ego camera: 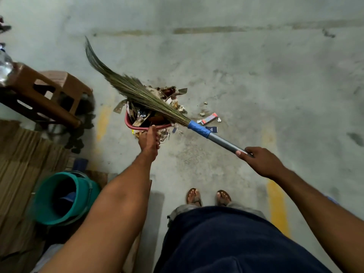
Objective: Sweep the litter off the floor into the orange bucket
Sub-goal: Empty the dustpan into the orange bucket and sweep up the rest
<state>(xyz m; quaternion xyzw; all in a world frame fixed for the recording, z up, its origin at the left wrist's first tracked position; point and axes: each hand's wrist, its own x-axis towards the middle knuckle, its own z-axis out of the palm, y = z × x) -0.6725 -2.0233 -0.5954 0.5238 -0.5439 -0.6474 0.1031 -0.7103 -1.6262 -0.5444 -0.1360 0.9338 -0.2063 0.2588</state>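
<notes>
The orange bucket point(137, 127) sits on the floor point(256, 75) ahead of our feet, crammed with scraps, with more litter point(208, 119) scattered just beside it. Our left hand point(149, 141) grips its near rim. Our right hand point(260, 161) clasps the broom point(137, 91) handle, bristles lying across the bucket.

The place reads as a parking bay or utility area of a building, not a living room. The floor point(236, 75) is bare, stained concrete with faded lines across it. Worn yellow stripes point(277, 205) are painted on it. 2 brown plastic stools point(65, 89) stand at the left. A teal bucket point(42, 211) sits beside ribbed brown sheets point(17, 158).
</notes>
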